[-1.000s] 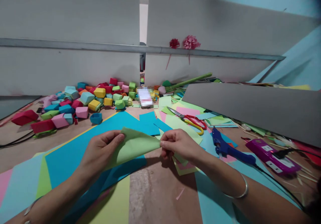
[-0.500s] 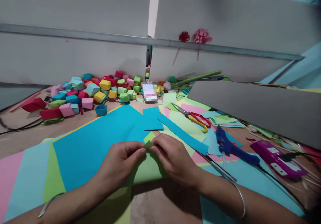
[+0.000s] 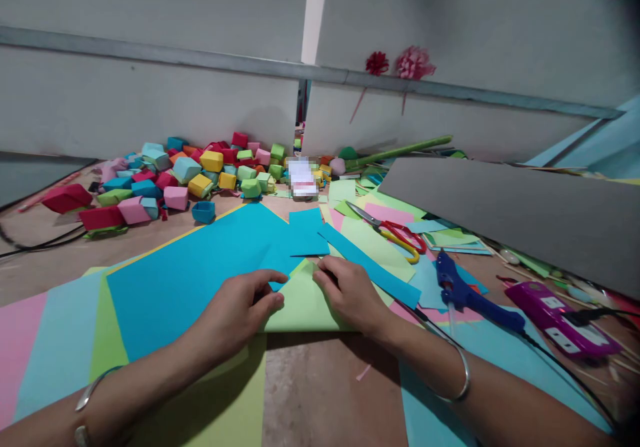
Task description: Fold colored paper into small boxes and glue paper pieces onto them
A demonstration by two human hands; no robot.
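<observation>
Green paper [image 3: 303,305], smooth, roughly triangular

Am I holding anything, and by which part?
The light green paper: the right hand has it at its right side, near the peak; the left hand is at its left side, grip unclear.

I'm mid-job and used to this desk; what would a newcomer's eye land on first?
Probably the heap of many-coloured boxy pieces at the back left of the table, along the pale panel. Next, the big bright blue sheet in front of it, with the light green paper between the left hand and right hand. On the right, the blue glue gun and purple power strip stand out.
</observation>
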